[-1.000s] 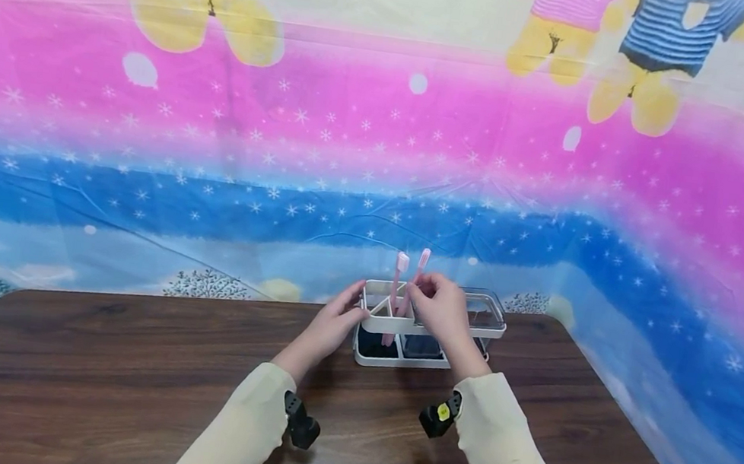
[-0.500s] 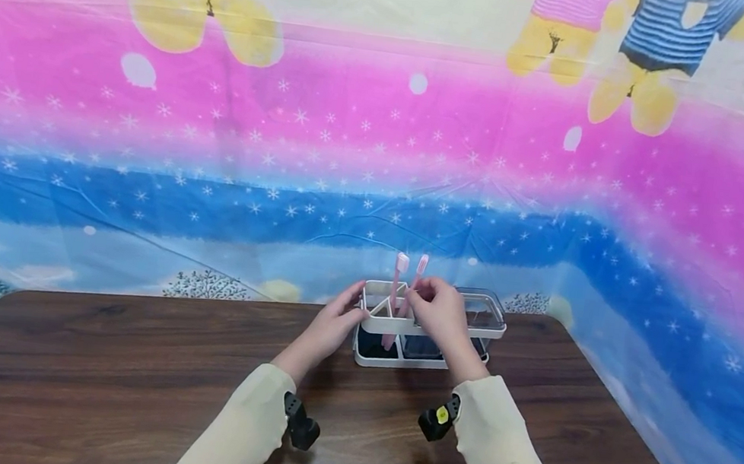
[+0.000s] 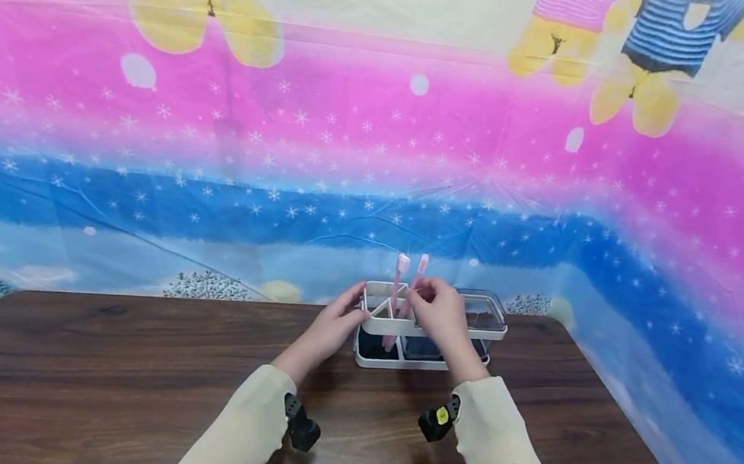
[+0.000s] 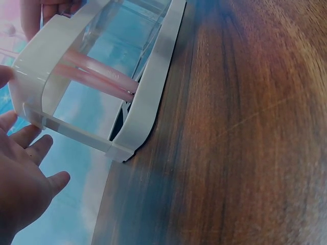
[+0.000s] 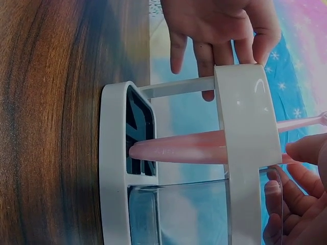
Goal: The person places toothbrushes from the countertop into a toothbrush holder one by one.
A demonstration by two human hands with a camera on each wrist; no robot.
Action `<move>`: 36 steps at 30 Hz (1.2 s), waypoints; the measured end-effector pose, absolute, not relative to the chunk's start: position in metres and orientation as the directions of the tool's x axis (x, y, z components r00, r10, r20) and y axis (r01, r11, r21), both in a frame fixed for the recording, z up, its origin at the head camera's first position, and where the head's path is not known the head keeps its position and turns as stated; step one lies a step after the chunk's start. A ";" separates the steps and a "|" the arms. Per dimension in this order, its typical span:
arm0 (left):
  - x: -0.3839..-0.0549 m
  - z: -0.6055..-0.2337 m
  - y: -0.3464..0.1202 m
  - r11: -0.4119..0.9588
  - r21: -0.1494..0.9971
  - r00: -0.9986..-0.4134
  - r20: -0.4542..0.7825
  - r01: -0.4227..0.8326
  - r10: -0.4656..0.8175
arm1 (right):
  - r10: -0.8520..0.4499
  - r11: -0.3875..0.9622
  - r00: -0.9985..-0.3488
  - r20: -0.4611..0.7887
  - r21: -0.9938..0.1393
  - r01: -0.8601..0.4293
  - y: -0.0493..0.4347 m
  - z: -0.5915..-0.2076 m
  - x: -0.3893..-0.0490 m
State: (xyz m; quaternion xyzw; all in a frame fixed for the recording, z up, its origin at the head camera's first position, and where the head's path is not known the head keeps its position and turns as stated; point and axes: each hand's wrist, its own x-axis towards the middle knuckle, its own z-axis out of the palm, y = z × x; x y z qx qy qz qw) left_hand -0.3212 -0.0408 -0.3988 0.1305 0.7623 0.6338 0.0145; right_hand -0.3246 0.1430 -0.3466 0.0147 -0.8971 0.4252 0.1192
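A white two-tier toothbrush holder (image 3: 389, 327) stands on the table, its upper tray split into slots. Two pink toothbrushes stand upright in it, heads up. My right hand (image 3: 440, 310) pinches the right toothbrush (image 3: 422, 265) just above the upper tray. The left toothbrush (image 3: 402, 264) stands beside it, untouched. Both handles (image 5: 179, 147) pass through the upper tray, their ends close over the dark base in the right wrist view. My left hand (image 3: 334, 321) rests its fairly straight fingers against the left end of the upper tray.
A clear-lidded section (image 3: 483, 315) forms the holder's right part, with a transparent box (image 3: 423, 347) below it. The brown wooden table (image 3: 121, 379) ends just behind the holder. A printed cloth (image 3: 328, 135) hangs behind and to the right.
The right toothbrush has slid down a little through the tray with my right hand, mostly in the first half second. My left hand and the holder have stayed put.
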 end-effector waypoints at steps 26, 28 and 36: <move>-0.322 -0.398 -0.041 0.168 0.972 -0.969 0.129 0.166 0.210 | 0.019 0.775 -0.853 0.521 -0.547 -0.317 0.267 -0.310 -0.235; -0.322 -0.398 -0.040 0.164 0.972 -0.969 0.130 0.166 0.212 | 0.023 0.786 -0.867 0.497 -0.545 -0.292 0.275 -0.315 -0.228; -0.321 -0.396 -0.039 0.170 0.974 -0.968 0.113 0.153 0.222 | 0.056 0.809 -0.908 0.416 -0.552 -0.203 0.289 -0.350 -0.204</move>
